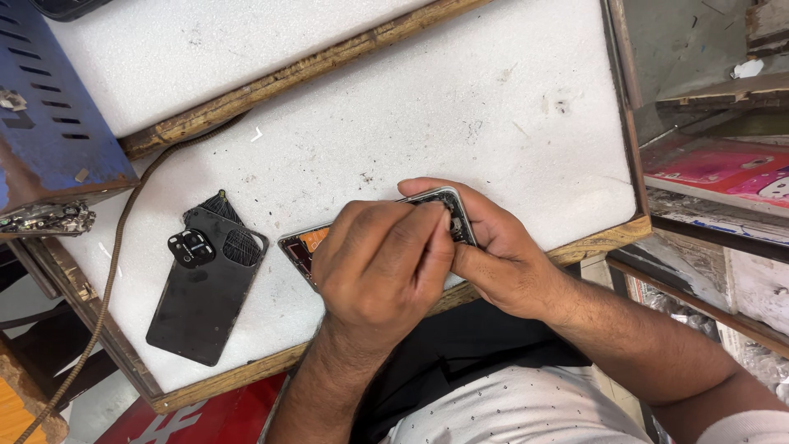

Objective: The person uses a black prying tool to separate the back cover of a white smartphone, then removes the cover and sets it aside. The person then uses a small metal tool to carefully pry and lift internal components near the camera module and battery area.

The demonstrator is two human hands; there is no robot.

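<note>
Near the front edge of the white foam pad (460, 107), both hands meet over an opened phone (306, 243) lying with its insides up. Its long axis runs slantwise, from the low end toward the person's left up to the camera end on the right. The right hand (501, 259) cups that upper end from below and behind, fingers curled round the frame, so it is closed on the phone. The left hand (382, 267) lies across the middle of the phone and hides most of it; its fingertips (440, 218) are drawn narrowly together at the camera end, pressing or pinching at something too small to make out, so whether they grip a part cannot be told. The spot being worked sits right under those fingertips, closer to the left hand than to the right hand's thumb. Left of the phone, well apart, lies the black back cover (205, 284), inner face up. Farther left stands a blue metal box (49, 107), with a cable (115, 271) running past it.
</note>
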